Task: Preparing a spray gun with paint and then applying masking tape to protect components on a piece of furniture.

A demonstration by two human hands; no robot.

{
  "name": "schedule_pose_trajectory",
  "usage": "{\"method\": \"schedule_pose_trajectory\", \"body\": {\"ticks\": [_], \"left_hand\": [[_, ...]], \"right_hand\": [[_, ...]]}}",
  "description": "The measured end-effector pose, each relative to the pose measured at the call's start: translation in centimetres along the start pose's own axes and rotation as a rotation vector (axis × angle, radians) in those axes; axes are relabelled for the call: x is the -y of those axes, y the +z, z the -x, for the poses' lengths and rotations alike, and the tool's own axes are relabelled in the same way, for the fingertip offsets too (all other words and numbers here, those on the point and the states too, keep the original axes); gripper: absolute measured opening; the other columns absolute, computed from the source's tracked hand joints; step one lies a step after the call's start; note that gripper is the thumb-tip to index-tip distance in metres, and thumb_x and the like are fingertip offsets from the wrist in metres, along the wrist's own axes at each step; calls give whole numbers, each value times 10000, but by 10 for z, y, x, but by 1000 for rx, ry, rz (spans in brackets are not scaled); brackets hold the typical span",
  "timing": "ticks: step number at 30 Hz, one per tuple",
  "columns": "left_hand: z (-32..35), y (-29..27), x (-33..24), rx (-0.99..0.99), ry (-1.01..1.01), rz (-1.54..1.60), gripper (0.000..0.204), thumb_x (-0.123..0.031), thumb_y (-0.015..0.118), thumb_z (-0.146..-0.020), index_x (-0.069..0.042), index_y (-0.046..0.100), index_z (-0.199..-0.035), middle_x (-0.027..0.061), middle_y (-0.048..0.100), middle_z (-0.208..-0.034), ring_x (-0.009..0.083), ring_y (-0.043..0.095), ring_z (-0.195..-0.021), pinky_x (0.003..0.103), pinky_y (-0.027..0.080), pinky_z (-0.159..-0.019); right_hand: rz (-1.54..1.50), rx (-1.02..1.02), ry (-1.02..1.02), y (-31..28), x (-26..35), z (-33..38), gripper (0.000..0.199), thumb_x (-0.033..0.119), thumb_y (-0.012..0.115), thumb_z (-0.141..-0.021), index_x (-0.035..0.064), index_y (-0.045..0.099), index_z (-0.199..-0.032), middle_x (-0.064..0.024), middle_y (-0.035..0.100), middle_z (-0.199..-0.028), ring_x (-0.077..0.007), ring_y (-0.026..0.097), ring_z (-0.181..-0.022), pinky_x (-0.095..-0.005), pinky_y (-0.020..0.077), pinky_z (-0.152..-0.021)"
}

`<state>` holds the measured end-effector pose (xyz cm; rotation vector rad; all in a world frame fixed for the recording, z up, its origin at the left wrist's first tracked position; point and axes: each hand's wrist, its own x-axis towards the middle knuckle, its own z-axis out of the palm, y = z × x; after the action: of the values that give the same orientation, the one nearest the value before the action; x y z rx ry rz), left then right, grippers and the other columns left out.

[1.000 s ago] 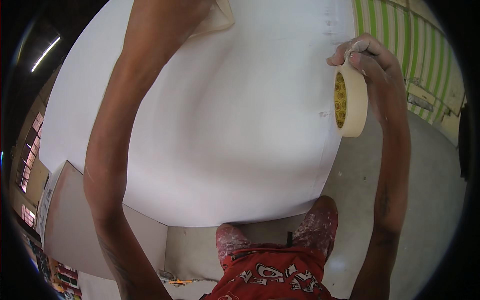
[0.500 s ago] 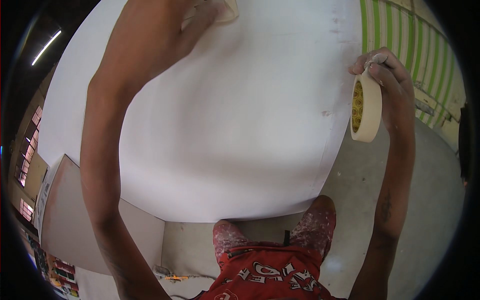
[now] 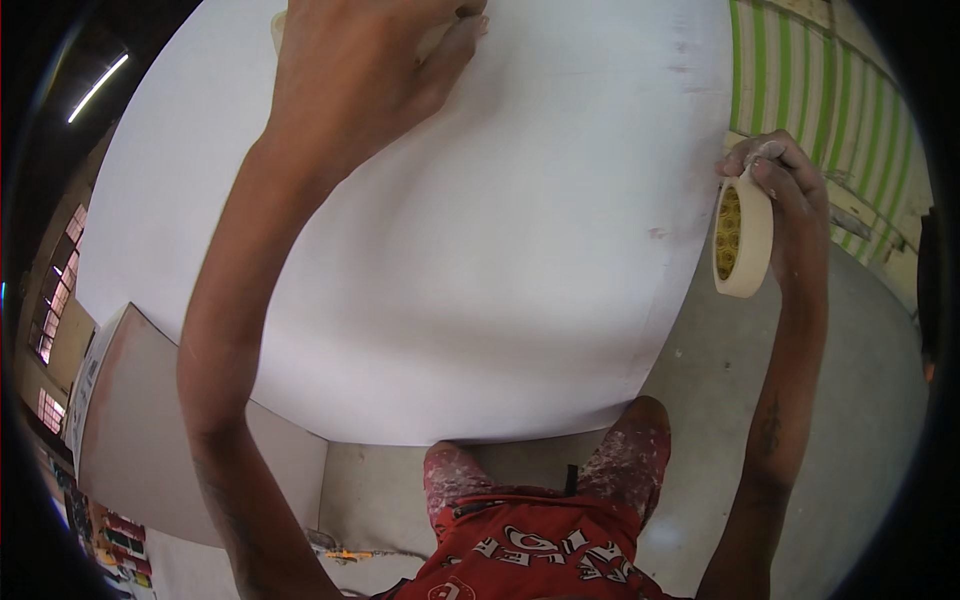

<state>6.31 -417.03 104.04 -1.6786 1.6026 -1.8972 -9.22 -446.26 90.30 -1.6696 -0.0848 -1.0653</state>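
Observation:
A large white panel (image 3: pixel 480 250) fills the middle of the view. Over its far part reaches my left hand (image 3: pixel 380 60), its fingers curled inward. A cream edge (image 3: pixel 279 34) shows beside that hand, but the piece is mostly hidden and I cannot make out what it is. On the right, at the panel's edge, my right hand (image 3: pixel 795 180) pinches a roll of cream masking tape (image 3: pixel 757 240) by its top. The roll hangs upright, and its yellow patterned core faces the panel. Whitish dust covers the right fingertips.
Beyond the panel's right edge are a green-and-white striped surface (image 3: pixel 785 70) and grey floor (image 3: pixel 850 400). A greyish board (image 3: pixel 200 430) stands at the lower left. Near my legs, an orange tool (image 3: pixel 350 555) with a cord lies low down.
My left hand has shifted to the right over the panel, and the cream piece now shows on its left side. My right hand and the tape roll have come slightly lower and rightward.

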Motion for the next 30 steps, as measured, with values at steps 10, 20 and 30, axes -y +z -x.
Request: {"method": "schedule_pose_trajectory", "body": {"ticks": [10,20,30], "left_hand": [[-14,17,-28,-237,-494,161,321,-154,775,-856,-62,655,-1138,149,573,-1249,300,489,-1253,490,365,-1096],[10,27,-1,-132,-89,-183,239,-120,699,-911,-81,707,-1147,32,624,-1206,190,583,-1150,557,311,-1164],[47,1,-9,-428,-255,-36,327,48,678,-861,-91,736,-1152,69,684,-1196,267,665,-1038,406,528,-908]], "right_hand": [[-28,8,-10,-7,-12,3,81,105,556,-898,55,618,-888,-89,682,-922,-189,618,-927,-323,456,-907],[20,-3,15,-13,-24,10,60,94,553,-899,47,589,-890,-85,658,-906,-192,604,-914,-313,453,-903],[-206,52,12,20,2,25,44,90,563,-874,55,539,-864,-65,564,-834,-199,574,-816,-367,490,-820]]}}
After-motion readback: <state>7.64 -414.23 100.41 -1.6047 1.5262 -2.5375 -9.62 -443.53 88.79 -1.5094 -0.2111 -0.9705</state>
